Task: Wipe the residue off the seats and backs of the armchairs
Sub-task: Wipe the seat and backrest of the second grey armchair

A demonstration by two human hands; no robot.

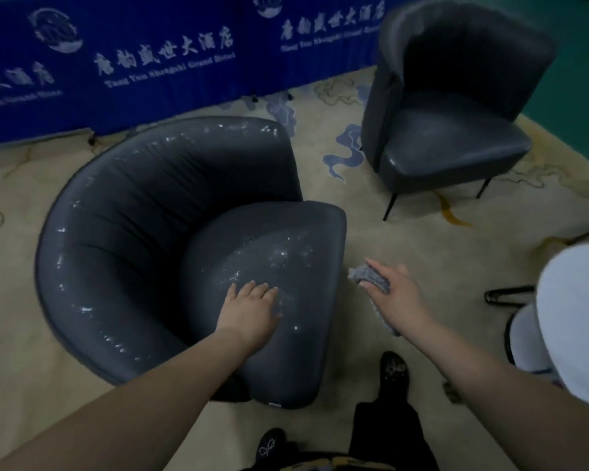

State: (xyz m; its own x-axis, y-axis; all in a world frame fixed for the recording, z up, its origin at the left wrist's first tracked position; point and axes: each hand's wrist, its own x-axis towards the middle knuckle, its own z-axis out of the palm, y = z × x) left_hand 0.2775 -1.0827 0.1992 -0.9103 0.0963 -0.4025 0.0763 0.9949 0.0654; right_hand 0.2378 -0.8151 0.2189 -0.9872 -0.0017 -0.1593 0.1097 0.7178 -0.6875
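On the near chair [170, 253] white residue [279, 253] still flecks seat and back, so we judge the wiping barely begun; our left hand [252, 311] lies flat on the seat; our right hand [395, 294] grips the cloth [371, 278] just beside it; the 2nd chair [449, 107] looks clean, perhaps; no containers show.

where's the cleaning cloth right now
In the head view the grey cloth is in the right hand, held over the carpet just right of the near armchair seat's front edge, not touching the chair.
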